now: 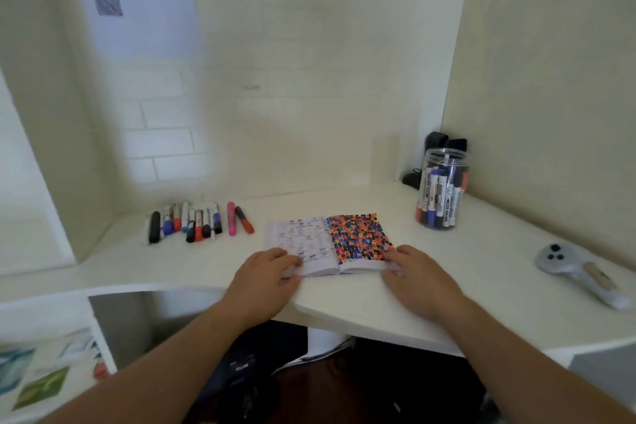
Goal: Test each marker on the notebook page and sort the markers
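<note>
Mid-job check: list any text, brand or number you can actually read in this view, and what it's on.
No text reads clearly.
Markers in the jar: printed labels, too blurred to read.
Markers on the desk: labels too small to read.
Notebook left page: small marks, not readable; right page holds only coloured dots.
Wall poster: print too faint to read.

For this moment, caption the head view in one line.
Both hands rest on the open notebook; markers left, jar right.

Notebook (358,239) multicoloured dots (dense); desk (481,268) white

White controller (585,272), wall poster (137,0)
</note>
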`<act>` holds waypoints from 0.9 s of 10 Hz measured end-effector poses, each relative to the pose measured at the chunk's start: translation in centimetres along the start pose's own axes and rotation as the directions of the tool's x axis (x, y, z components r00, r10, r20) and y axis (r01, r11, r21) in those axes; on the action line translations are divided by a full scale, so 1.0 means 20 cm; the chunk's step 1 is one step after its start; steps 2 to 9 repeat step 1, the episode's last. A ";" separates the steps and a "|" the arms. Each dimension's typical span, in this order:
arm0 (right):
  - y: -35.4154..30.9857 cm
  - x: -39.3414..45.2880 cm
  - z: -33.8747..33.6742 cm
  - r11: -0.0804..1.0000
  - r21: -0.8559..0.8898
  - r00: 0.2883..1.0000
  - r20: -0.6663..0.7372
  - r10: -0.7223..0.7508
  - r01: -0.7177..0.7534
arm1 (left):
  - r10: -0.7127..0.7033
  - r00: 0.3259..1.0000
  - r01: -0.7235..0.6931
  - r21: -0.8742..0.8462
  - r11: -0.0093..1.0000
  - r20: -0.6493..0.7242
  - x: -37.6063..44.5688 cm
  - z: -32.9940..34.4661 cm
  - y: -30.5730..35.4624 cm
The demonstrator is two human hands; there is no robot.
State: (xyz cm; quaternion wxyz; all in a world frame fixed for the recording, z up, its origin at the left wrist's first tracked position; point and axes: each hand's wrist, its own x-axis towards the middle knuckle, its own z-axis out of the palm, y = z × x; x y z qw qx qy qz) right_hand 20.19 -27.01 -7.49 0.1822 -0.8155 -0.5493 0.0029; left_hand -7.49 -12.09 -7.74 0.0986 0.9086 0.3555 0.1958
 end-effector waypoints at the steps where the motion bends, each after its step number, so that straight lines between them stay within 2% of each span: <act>1: -0.01 -0.12 0.00 0.999 0.041 0.999 -0.040 0.003 -0.002 | 0.027 1.000 -0.028 -0.100 0.995 -0.013 -0.09 0.04 0.03; 9: -0.01 -0.12 0.00 0.999 0.041 0.999 -0.040 0.003 -0.002 | 0.027 1.000 -0.028 -0.100 0.995 -0.013 -0.09 0.04 0.03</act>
